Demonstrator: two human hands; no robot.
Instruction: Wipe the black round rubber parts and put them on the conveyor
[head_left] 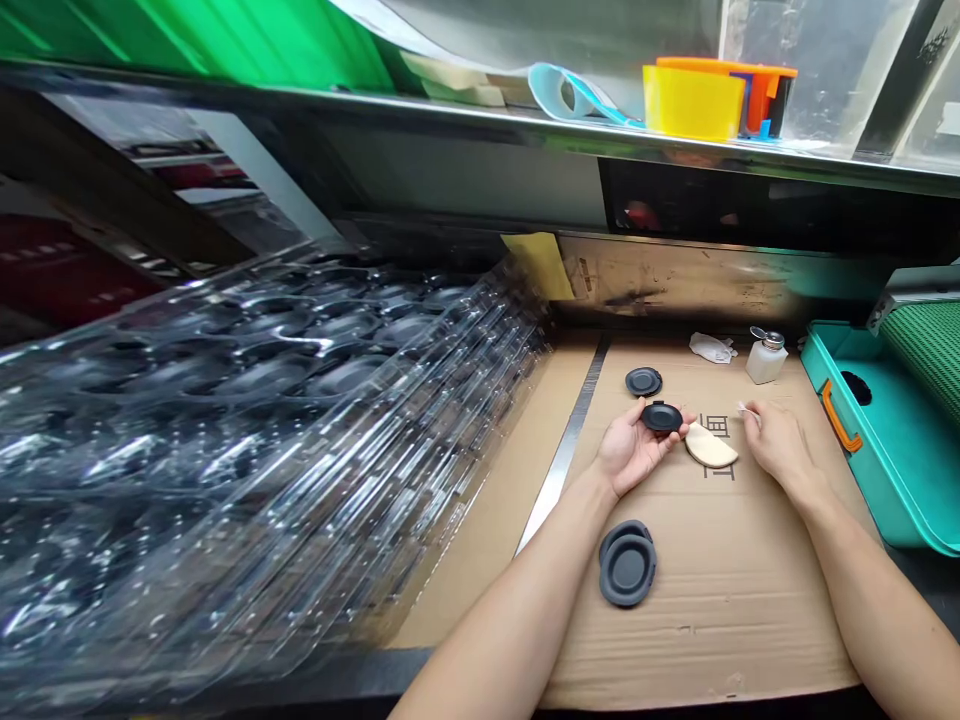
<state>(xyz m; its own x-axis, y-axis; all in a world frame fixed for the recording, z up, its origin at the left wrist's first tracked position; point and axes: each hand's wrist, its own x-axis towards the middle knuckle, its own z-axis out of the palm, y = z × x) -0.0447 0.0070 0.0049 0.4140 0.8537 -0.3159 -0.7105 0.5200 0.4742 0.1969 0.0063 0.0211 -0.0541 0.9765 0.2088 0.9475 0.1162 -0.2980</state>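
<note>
My left hand (pixel 637 450) holds a round black plastic part (pixel 663 417) with a small tab on its far edge, gripped at the rim by thumb and fingers. My right hand (pixel 776 440) is pinched around a small white thing (pixel 742 408), mostly hidden by the fingers. Between the hands, a beige half-round pad (pixel 711 447) lies on the cardboard. Just beyond my left hand is another round black part (pixel 643 381). Nearer to me, between the forearms, two more black parts (pixel 627 565) overlap.
Clear plastic trays (pixel 405 460) with black parts are stacked on the left. Cardboard (pixel 705 620) covers the work surface. Farther back stand a white dispenser bottle (pixel 766 357) and a crumpled white wipe (pixel 712 348). A teal bin (pixel 892 480) is at right; a shelf (pixel 480 115) crosses above.
</note>
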